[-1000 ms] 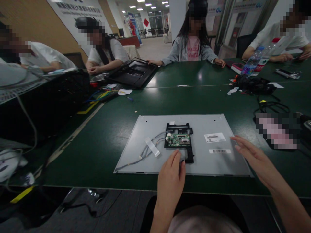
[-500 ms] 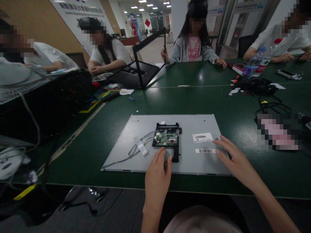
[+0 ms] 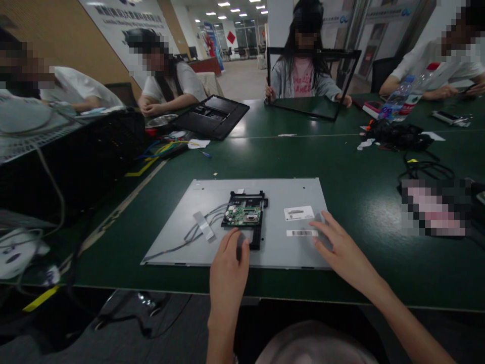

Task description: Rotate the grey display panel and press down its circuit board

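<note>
A grey metal panel (image 3: 280, 192) lies flat on the green table in front of me. On its middle sits a black bracket (image 3: 256, 237) carrying a green circuit board (image 3: 242, 216). Thin cables (image 3: 166, 251) run from the board to the panel's near left corner, under a strip of silver tape (image 3: 203, 226). My left hand (image 3: 229, 263) rests at the bracket's near edge, fingers apart and holding nothing. Over the panel's right part, beside a white label (image 3: 299, 213) and a barcode strip (image 3: 302, 233), my right hand (image 3: 341, 247) is spread with nothing in it.
Across the table (image 3: 303, 151) a person holds up a black frame (image 3: 303, 108). A black back cover (image 3: 214, 116) lies at the far left of centre. Bottles (image 3: 397, 98), black cables (image 3: 401, 134) and a pink-and-black object (image 3: 435, 207) are on the right.
The panel with its board has slid left, and both my hands have moved left with it. The person opposite has swung the black frame upright in front of the body, now holding it in both hands.
</note>
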`<state>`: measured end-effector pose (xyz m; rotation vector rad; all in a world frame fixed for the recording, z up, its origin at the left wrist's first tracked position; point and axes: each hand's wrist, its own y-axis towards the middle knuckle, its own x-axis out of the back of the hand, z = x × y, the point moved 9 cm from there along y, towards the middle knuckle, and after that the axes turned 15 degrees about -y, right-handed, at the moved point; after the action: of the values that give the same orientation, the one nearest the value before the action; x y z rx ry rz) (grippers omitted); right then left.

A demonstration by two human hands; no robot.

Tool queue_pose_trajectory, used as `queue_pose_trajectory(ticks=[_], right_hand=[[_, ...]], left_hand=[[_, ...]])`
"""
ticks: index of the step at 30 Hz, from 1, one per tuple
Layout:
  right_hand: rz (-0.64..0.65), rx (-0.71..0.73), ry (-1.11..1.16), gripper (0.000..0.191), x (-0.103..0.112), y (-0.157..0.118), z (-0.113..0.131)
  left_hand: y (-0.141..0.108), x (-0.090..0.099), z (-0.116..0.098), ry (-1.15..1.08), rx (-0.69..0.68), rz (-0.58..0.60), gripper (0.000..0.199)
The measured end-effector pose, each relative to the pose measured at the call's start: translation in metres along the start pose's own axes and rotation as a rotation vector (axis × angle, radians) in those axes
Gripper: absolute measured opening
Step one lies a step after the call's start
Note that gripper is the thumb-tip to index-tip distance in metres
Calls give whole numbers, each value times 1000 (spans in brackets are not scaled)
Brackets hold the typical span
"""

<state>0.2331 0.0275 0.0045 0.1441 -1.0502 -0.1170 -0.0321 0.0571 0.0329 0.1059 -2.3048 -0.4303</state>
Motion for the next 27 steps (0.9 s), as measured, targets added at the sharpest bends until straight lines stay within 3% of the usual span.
queue_pose_trajectory(ticks=[12,21,27], right_hand=[[47,88,-101,41,-20,7,32],[19,94,-152,41,-25,7,44],[34,116,-209,41,-31,5,46]], left_hand=[[10,16,17,42,51,-51,32],[13,3,-7,547,64,-53,42],[21,0,-3,592,81,40,40]])
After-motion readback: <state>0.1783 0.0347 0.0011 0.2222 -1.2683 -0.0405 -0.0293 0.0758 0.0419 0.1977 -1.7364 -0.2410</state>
